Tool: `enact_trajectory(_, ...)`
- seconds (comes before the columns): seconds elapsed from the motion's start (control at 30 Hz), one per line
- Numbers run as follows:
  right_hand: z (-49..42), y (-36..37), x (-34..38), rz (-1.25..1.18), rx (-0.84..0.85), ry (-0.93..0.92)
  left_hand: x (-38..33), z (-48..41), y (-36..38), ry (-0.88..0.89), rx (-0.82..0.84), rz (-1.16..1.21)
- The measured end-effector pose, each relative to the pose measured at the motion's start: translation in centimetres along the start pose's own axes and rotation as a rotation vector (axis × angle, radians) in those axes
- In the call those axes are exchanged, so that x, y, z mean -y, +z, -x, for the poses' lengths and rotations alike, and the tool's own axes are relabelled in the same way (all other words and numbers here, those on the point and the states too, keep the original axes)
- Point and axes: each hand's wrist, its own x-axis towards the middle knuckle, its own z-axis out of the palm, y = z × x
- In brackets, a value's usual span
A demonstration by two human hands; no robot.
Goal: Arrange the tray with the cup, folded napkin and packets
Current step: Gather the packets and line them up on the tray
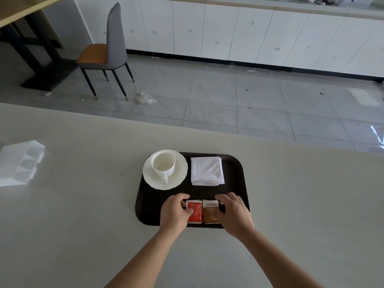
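Observation:
A dark tray (pixel 236 173) lies on the pale counter. At its far left a white cup (pixel 163 164) stands on a white saucer (pixel 180 177), handle toward me. A folded white napkin (pixel 206 171) lies at the far right. Along the near edge a red packet (pixel 195 212) and a brown packet (pixel 211 212) lie side by side. My left hand (pixel 175 213) pinches the red packet's left side with curled fingers and thumb. My right hand (pixel 233 210) grips the brown packet's right side the same way.
The pale counter (pixel 83 204) stretches wide on both sides of the tray. A white moulded insert (pixel 20 163) sits at the far left. Beyond the counter edge are grey floor tiles, a grey chair (pixel 108 50) and white cabinets.

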Motion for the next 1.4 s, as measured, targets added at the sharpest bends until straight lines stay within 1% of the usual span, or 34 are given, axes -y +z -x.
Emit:
enact_trajectory(0.1, 0.2, 0.0, -0.1, -0.032, -0.023, 0.005, 0.5, 0.2, 0.0, -0.054, -0.032, 0.094)
enact_trajectory(0.17, 0.3, 0.0, -0.1, -0.036, -0.032, 0.003, 0.4, 0.3, 0.0, -0.07, -0.067, 0.087)
enact_trajectory(0.27, 0.4, 0.0, -0.2, -0.048, -0.032, 0.002, -0.5, 0.9, 0.3, -0.058, -0.101, -0.038)
enact_trajectory(0.37, 0.5, 0.0, -0.2, -0.067, -0.048, 0.003, -1.9, 1.8, 0.9, -0.013, -0.112, -0.239)
enact_trajectory(0.47, 0.5, 0.0, -0.2, -0.074, -0.042, 0.012, -2.4, 1.8, 1.1, -0.009, -0.088, -0.316)
enact_trajectory(0.57, 0.6, 0.0, -0.4, -0.08, -0.037, 0.013, -2.3, 1.6, 0.9, -0.018, -0.069, -0.261)
enact_trajectory(0.7, 0.7, 0.0, -0.5, -0.077, -0.035, 0.001, -2.1, 1.7, 0.3, -0.026, -0.097, -0.158)
enact_trajectory(0.8, 0.7, -0.1, -0.6, -0.081, -0.025, -0.001, -1.9, 2.0, -0.5, -0.044, -0.157, -0.081)
enact_trajectory(0.9, 0.8, -0.2, -0.6, -0.09, -0.011, -0.005, -0.8, 2.1, -1.2, -0.098, -0.231, 0.024)
enact_trajectory(0.97, 0.8, -0.2, -0.6, -0.09, -0.016, -0.009, -0.3, 2.0, -1.3, -0.163, -0.203, 0.146)
enact_trajectory(1.03, 0.9, -0.2, -0.7, -0.084, -0.023, -0.01, -0.4, 2.0, -1.2, -0.224, -0.125, 0.284)
enact_trajectory(1.1, 1.0, -0.2, -0.6, -0.079, -0.023, -0.008, -0.9, 2.2, -1.0, -0.271, -0.064, 0.368)
enact_trajectory(1.13, 1.0, -0.2, -0.6, -0.079, -0.02, -0.008, -1.1, 2.2, -0.9, -0.279, -0.044, 0.373)
enact_trajectory(1.2, 1.0, -0.3, -0.7, -0.077, -0.011, -0.011, -1.1, 2.1, -0.6, -0.241, -0.034, 0.323)
enact_trajectory(1.3, 0.9, -0.3, -0.7, -0.074, 0.0, -0.008, -1.1, 1.9, -0.5, -0.163, -0.068, 0.186)
enact_trajectory(1.4, 1.0, -0.3, -0.6, -0.07, -0.01, -0.009, -1.2, 2.1, -0.4, -0.12, -0.123, 0.058)
